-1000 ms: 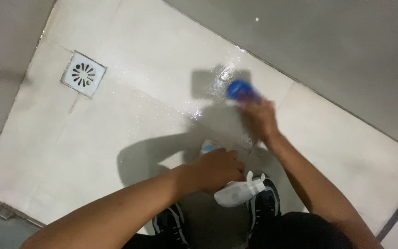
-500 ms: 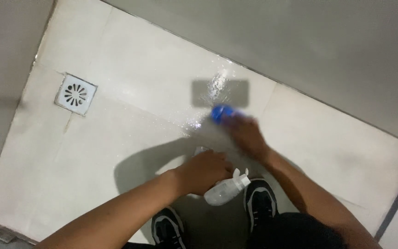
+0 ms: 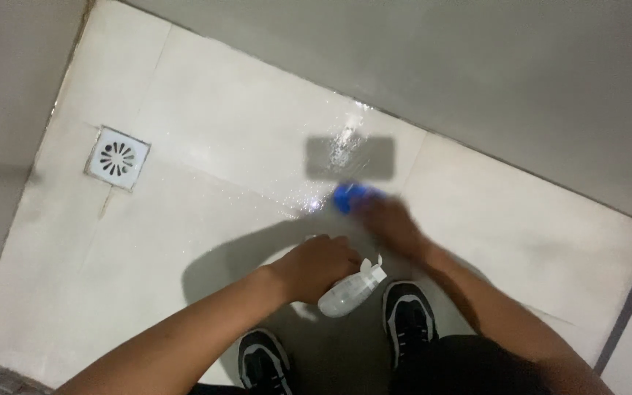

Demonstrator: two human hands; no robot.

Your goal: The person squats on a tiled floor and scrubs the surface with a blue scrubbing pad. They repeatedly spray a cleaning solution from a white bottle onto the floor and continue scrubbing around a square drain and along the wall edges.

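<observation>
I look straight down at a wet white tiled floor (image 3: 206,124). My right hand (image 3: 393,223) is pressed low on the tiles, closed around a blue scrubbing pad (image 3: 351,196) whose front end shows past my fingers; the hand is blurred. My left hand (image 3: 320,267) grips a clear spray bottle (image 3: 349,291) with a white trigger head, held just above the floor between my knees and the blue pad. Shiny water patches lie around the pad.
A square metal floor drain (image 3: 117,158) sits in the tiles at left. Grey walls border the floor at the top and left. My two black shoes (image 3: 407,318) stand at the bottom. A dark rectangular shadow lies above the pad.
My right hand with the blue pad has slid toward me and leftward over the wet tiles. The left hand keeps its hold on the bottle.
</observation>
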